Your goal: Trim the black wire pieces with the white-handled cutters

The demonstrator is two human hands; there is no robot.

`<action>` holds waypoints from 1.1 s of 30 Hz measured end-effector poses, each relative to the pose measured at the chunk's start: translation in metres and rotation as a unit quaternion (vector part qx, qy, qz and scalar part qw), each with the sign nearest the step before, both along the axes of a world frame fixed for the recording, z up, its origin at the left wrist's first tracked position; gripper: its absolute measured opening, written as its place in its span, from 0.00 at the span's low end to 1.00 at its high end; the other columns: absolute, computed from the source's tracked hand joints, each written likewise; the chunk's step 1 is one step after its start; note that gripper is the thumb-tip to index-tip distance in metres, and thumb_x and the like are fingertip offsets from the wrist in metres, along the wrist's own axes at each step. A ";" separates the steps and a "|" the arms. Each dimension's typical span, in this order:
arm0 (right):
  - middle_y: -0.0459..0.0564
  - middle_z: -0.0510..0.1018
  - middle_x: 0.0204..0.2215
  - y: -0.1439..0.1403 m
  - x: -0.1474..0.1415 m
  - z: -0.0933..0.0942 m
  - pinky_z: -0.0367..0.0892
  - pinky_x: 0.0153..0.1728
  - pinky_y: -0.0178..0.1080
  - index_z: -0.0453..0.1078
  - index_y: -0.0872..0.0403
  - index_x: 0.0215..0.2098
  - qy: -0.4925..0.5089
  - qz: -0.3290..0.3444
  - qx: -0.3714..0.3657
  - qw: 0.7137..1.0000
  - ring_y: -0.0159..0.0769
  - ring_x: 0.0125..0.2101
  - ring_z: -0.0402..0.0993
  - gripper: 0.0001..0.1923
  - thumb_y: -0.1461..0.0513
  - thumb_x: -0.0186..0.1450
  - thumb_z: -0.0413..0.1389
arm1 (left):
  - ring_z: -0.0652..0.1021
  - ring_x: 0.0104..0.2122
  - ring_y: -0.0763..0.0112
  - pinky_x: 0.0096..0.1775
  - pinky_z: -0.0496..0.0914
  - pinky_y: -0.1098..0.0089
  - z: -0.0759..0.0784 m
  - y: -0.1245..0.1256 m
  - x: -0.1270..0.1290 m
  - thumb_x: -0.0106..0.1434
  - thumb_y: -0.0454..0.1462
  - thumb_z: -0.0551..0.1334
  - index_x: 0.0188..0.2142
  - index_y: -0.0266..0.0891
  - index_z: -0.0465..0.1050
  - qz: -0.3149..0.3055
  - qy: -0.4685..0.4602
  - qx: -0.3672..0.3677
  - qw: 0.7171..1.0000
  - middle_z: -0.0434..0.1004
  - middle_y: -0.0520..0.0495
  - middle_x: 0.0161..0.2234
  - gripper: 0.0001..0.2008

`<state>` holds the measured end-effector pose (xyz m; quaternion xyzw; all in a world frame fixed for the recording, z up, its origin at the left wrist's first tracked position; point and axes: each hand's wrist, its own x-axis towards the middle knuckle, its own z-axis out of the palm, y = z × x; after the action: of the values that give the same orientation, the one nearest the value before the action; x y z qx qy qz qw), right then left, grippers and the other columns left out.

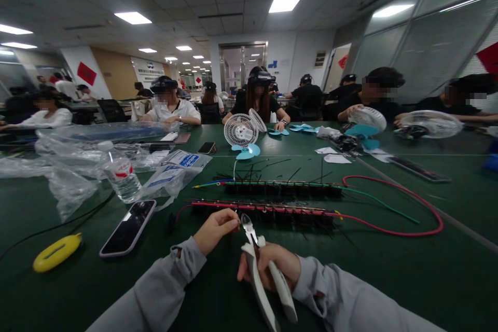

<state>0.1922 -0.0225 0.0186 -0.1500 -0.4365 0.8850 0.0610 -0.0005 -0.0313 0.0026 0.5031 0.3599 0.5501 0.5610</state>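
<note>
My right hand (272, 264) grips a pair of side cutters (257, 264) with pale grey handles, jaws pointing up and away. My left hand (216, 228) has its fingers pinched together right at the cutter jaws; whatever it pinches is too small to make out. Just beyond the hands lie two long wire bundles: a near one (268, 210) with a red wire and black ties, and a far one (284, 185) with green and blue wires. A red wire (408, 231) loops off to the right.
On the green table sit a phone (128, 227), a yellow oval object (57, 252), a water bottle (119, 172), plastic bags (78, 166) and a small white fan (241, 132). Several people sit along the far side with fan parts.
</note>
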 end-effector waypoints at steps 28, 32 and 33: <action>0.54 0.73 0.23 0.005 -0.002 -0.009 0.52 0.16 0.28 0.71 0.66 0.29 -0.043 0.060 -0.046 0.996 0.23 0.16 0.61 0.18 0.61 0.46 0.47 | 0.72 0.29 0.73 0.36 0.65 0.71 0.003 0.000 0.000 0.51 0.42 0.68 0.30 0.34 0.72 -0.004 0.021 0.001 1.000 0.73 0.49 0.28 0.13; 0.52 0.71 0.19 0.007 -0.001 -0.012 0.47 0.14 0.28 0.71 0.66 0.28 -0.038 0.068 -0.045 0.996 0.22 0.14 0.57 0.18 0.61 0.46 0.47 | 0.72 0.29 0.73 0.36 0.65 0.71 0.003 0.000 -0.001 0.51 0.42 0.68 0.30 0.34 0.71 -0.005 0.023 0.004 1.000 0.73 0.50 0.28 0.13; 0.52 0.71 0.18 0.007 -0.001 -0.012 0.46 0.14 0.28 0.71 0.66 0.28 -0.036 0.070 -0.045 0.996 0.22 0.14 0.56 0.18 0.61 0.46 0.48 | 0.72 0.29 0.73 0.36 0.65 0.71 0.002 0.000 -0.001 0.51 0.42 0.68 0.30 0.34 0.71 -0.005 0.023 0.005 1.000 0.73 0.50 0.28 0.13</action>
<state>0.1912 -0.0156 0.0061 -0.1534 -0.4079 0.8998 -0.0230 -0.0012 -0.0309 0.0046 0.5200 0.3682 0.5372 0.5526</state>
